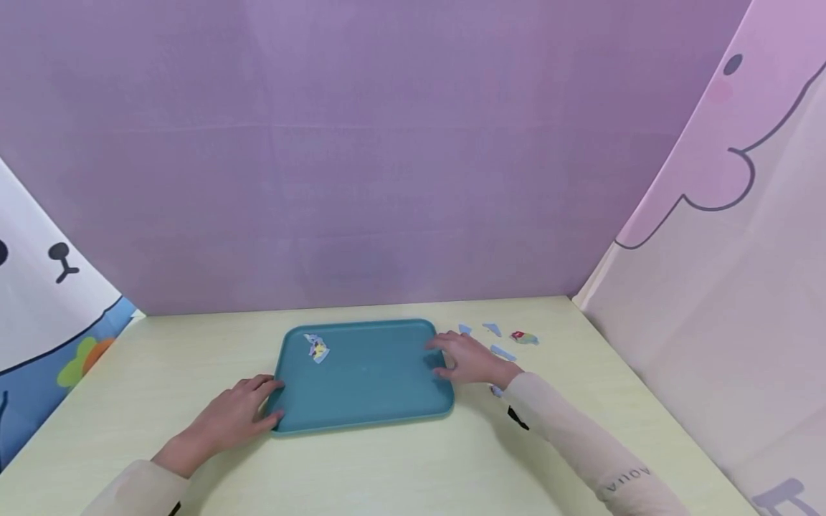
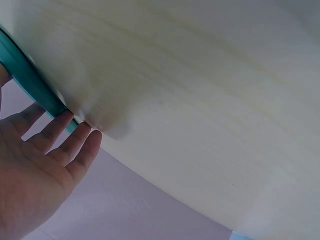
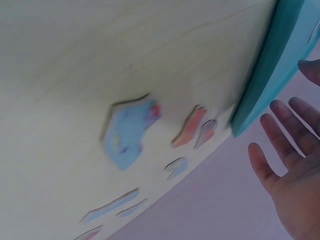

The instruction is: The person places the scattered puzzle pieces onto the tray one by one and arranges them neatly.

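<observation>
A flat teal tray (image 1: 368, 380) with a raised rim lies on the table between my hands. On its far left part sits a small cluster of joined puzzle pieces (image 1: 317, 349), light blue, white and yellow. My left hand (image 1: 239, 412) is at the tray's left edge, thumb and fingertips right at the rim. In the left wrist view its fingers (image 2: 82, 145) reach fairly straight to the tray's outer side. My right hand (image 1: 471, 357) is spread over the right rim, with relaxed fingers and nothing held. Its fingers (image 3: 280, 137) are apart beside the tray wall (image 3: 270, 65) in the right wrist view.
Right of the tray several loose puzzle pieces lie on the pale wooden table (image 1: 335, 473), among them a blue sliver (image 1: 502, 352) and a red-and-green piece (image 1: 524, 337). A larger blue piece (image 3: 125, 135) shows in the right wrist view. A purple cloth (image 1: 361, 158) hangs behind.
</observation>
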{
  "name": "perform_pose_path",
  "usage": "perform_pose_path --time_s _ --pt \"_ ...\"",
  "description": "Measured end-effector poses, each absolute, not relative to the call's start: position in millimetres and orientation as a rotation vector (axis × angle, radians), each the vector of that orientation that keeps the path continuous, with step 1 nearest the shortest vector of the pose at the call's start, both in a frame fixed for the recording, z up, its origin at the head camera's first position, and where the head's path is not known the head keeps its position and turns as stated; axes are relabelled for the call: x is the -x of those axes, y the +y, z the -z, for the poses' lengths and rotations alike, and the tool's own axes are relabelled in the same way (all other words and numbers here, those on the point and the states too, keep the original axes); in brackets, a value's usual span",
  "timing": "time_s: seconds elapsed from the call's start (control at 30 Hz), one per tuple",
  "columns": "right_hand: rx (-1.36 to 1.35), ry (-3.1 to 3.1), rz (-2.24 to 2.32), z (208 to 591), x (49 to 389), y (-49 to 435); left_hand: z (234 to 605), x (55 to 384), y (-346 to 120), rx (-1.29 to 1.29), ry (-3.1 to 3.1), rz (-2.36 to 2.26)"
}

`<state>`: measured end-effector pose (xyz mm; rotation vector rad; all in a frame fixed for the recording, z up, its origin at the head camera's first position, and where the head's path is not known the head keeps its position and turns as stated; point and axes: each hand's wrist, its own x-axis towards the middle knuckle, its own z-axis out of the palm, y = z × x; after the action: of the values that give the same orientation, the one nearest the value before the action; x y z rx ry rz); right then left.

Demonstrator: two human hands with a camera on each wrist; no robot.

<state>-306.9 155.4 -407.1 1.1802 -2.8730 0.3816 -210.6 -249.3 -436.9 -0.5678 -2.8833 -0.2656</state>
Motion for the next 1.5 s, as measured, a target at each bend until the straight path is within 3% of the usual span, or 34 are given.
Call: perform_pose_path --time_s 0.63,1.5 --pt "-0.975 -2.897 -0.505 416.9 324.7 188.2 432.9 207.8 -247.6 0.555 -2.887 0.287" --pt "-0.958 -2.909 -0.461 431.4 338.0 198.1 434.8 208.4 -248.3 0.551 -2.891 0.276"
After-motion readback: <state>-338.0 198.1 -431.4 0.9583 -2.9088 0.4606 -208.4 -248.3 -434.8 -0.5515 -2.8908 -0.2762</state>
